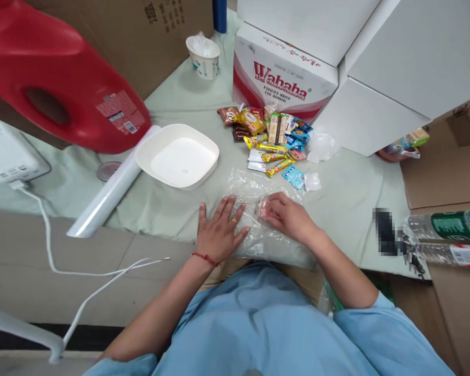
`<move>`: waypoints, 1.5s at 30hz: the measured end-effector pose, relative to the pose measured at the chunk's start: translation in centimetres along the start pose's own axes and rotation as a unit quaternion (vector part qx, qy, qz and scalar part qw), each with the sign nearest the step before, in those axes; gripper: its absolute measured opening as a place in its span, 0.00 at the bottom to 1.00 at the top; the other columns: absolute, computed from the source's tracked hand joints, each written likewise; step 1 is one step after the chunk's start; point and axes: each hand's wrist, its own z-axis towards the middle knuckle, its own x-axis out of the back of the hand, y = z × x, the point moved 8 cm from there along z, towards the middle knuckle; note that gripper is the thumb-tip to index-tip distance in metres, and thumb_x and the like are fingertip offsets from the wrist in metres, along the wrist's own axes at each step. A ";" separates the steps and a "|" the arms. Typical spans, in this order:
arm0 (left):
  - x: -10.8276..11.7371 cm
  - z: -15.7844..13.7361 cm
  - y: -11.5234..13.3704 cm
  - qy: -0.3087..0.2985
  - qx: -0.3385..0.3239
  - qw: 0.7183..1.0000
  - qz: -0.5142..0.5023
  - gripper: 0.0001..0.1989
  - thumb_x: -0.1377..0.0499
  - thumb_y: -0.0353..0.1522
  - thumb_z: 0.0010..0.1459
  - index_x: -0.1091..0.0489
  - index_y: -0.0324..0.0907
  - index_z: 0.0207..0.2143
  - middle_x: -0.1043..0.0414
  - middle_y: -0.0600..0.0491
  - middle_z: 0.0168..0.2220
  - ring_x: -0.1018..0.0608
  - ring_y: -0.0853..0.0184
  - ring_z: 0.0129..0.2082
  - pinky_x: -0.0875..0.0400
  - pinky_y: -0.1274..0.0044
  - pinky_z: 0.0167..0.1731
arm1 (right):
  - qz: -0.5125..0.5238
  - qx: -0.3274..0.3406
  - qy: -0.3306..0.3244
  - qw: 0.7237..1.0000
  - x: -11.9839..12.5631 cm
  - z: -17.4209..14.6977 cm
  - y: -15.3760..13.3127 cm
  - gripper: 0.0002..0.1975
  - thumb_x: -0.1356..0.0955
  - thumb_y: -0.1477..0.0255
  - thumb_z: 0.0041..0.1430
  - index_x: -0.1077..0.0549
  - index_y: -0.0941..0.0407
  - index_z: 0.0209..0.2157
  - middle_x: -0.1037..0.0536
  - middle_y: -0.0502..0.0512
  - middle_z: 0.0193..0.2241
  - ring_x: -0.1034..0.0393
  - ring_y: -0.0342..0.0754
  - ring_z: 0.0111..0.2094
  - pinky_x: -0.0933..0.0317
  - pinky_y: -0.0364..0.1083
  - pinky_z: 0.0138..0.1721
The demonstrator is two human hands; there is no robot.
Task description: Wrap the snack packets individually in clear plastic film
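A crinkled sheet of clear plastic film (274, 243) lies at the table's front edge before me. My left hand (220, 228) rests flat on its left side, fingers spread, with a ring and a red wrist cord showing. My right hand (292, 216) is closed around a small clear-wrapped piece with pink or red inside (263, 208), low over the film; its exact kind is hidden by the fingers. Just behind the film sits a pile of wrapped snacks (276, 130), with yellow sticks, brown packets and blue packets. An open white square bowl (180, 162) stands left of the pile.
A white roll (112, 188) lies beside the bowl. A large red jug (70, 78) stands back left, near a paper cup (203, 57). A Wahaha carton (282, 78) backs the snacks. Plastic bottles (446, 227) and keys (415, 261) lie right. White cables (47, 235) hang left.
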 end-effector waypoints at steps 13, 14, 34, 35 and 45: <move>0.3 -0.1 0.1 0.024 -0.009 1.000 -0.008 0.30 0.45 0.45 0.69 0.41 0.53 0.71 0.49 0.44 0.75 0.39 0.47 0.72 0.68 0.39 0.68 | -0.163 -0.095 -0.108 0.976 -1.2 -1.7 1.4 0.27 0.31 0.69 0.66 0.34 0.53 0.65 0.23 0.62 0.54 0.31 0.58 0.53 0.37 0.50 0.49; 0.3 -0.1 0.1 0.022 -0.009 1.000 -0.008 0.30 0.45 0.45 0.69 0.41 0.53 0.71 0.49 0.44 0.75 0.40 0.47 0.73 0.67 0.38 0.68 | -0.160 -0.097 -0.106 0.977 -1.2 -1.6 1.6 0.26 0.31 0.70 0.65 0.33 0.53 0.64 0.23 0.62 0.53 0.31 0.57 0.52 0.37 0.49 0.48; 0.9 -1.2 -1.0 0.060 -0.038 0.997 -0.020 0.33 0.47 0.41 0.70 0.48 0.47 0.74 0.52 0.38 0.75 0.40 0.48 0.73 0.62 0.44 0.70 | 0.004 -0.016 -0.037 0.999 -0.7 -1.6 1.0 0.33 0.29 0.67 0.65 0.39 0.51 0.68 0.39 0.65 0.67 0.35 0.59 0.64 0.34 0.55 0.59; 1.6 -1.5 -1.1 0.079 -0.051 0.995 -0.028 0.32 0.47 0.39 0.69 0.48 0.48 0.74 0.51 0.39 0.75 0.41 0.49 0.74 0.59 0.45 0.70 | 0.015 -0.004 -0.008 1.000 0.1 -2.7 1.1 0.31 0.30 0.65 0.67 0.39 0.51 0.68 0.38 0.65 0.66 0.36 0.58 0.64 0.34 0.56 0.60; 2.0 -5.0 -0.7 -0.080 -0.249 0.957 -0.125 0.27 0.45 0.28 0.59 0.31 0.47 0.61 0.33 0.44 0.68 0.36 0.55 0.72 0.54 0.51 0.72 | -0.003 0.020 0.018 1.000 -3.9 -13.8 1.8 0.19 0.32 0.65 0.70 0.27 0.51 0.60 0.28 0.65 0.61 0.35 0.60 0.62 0.35 0.65 0.61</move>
